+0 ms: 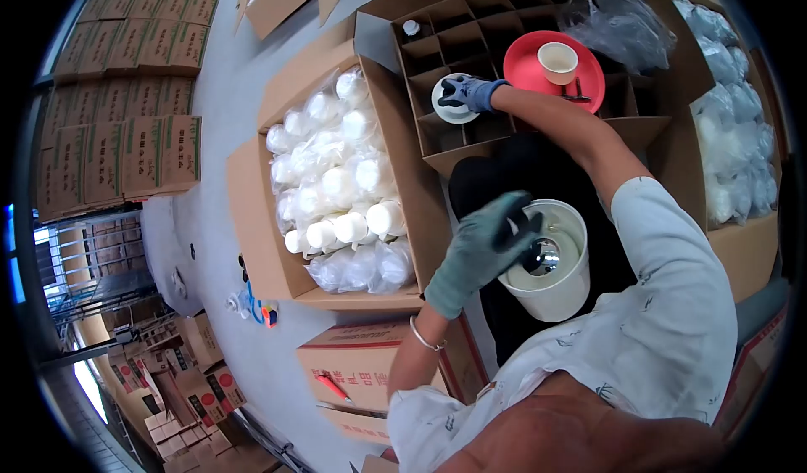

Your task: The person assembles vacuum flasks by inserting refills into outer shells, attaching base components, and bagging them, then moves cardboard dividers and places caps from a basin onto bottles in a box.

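The right hand (472, 95), in a blue-grey glove with dark fingertips, reaches over a cardboard box with dividers (471, 147) and touches a white round piece (454, 113) with its fingers; whether it grips the piece is hard to tell. The left hand (483, 254), in a grey-green glove, is at the rim of a white bucket (551, 298), its thumb and fingers parted in a loose curve over the opening. I cannot tell whether it holds anything. The bucket is at the person's lap, and a shiny round metal object (545, 257) shows inside it.

Over the divided box, near the right forearm, is a red round tray (525, 52) with a white cup (557, 63) and a small dark item (575, 98) on it. Crumpled clear plastic bags (622, 31) lie just beside the tray, and a small white-capped bottle (411, 29) stands in a corner compartment.

Next to the divided box, an open carton (245, 221) holds white cups (340, 185) in clear wrapping. A red-handled tool (333, 385) lies on a printed carton (353, 355).
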